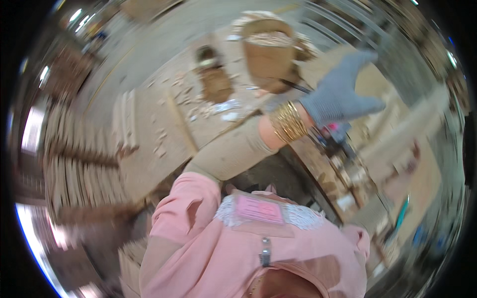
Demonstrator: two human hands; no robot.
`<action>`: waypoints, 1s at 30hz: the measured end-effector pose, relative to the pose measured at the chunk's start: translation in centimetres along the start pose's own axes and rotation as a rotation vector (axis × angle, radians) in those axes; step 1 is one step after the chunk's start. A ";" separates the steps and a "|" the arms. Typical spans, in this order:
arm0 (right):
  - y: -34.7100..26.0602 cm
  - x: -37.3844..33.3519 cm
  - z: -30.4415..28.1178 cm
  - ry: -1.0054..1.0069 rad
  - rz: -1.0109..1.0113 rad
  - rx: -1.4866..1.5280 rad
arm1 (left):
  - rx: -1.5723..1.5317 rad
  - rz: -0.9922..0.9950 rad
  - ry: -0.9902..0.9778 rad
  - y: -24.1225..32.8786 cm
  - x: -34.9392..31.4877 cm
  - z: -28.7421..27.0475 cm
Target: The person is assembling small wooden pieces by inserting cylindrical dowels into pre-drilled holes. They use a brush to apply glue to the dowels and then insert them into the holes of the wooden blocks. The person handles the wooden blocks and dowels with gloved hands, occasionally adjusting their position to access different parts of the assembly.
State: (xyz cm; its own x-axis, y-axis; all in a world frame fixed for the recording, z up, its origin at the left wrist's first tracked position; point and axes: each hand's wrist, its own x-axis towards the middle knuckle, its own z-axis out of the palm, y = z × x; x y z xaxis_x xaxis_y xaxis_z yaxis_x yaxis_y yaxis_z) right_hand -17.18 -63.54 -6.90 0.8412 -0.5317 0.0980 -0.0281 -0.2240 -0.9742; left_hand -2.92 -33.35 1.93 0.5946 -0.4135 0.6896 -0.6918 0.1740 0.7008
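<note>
My left hand [343, 92], in a grey knit glove, reaches across to the upper right with thumb and fingers spread and nothing visible in it. Gold bangles [288, 121] circle its wrist above a beige sleeve cover [233, 151]. It passes over the corner where two work tables meet. Nearest to it are a brown tub [268, 57] filled with small wooden pieces and, just below, a blurred cluster of small tools and parts [343, 149]. I cannot make out my right hand. The picture is smeared by motion.
Small wooden pieces [186, 94] lie scattered on the left table [149, 174], beside a brown block-like thing [216, 84]. Stacked wooden strips [84, 184] stand at the left. A teal-handled tool [403, 211] lies on the right table. Grey metal racks [338, 25] stand behind.
</note>
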 end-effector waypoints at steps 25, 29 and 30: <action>-10.2 -5.6 47.9 -0.879 -0.900 -0.404 | 1.212 -0.872 1.247 -4.1 -43.7 -50.1; -9.4 -13.8 59.4 -1.110 -0.936 -0.272 | 1.331 -1.301 0.854 -4.2 -43.1 -55.7; -9.3 -15.6 61.4 -1.157 -0.928 -0.306 | 1.332 -1.362 0.803 -4.5 -42.3 -56.1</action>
State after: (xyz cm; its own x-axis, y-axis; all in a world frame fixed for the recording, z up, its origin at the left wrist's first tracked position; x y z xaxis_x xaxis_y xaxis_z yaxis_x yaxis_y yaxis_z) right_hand 3.13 -3.05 -11.88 0.5681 0.7724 0.2841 0.7495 -0.3430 -0.5662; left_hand -2.02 33.51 -20.16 0.6231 0.7723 0.1236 0.6625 -0.6051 0.4415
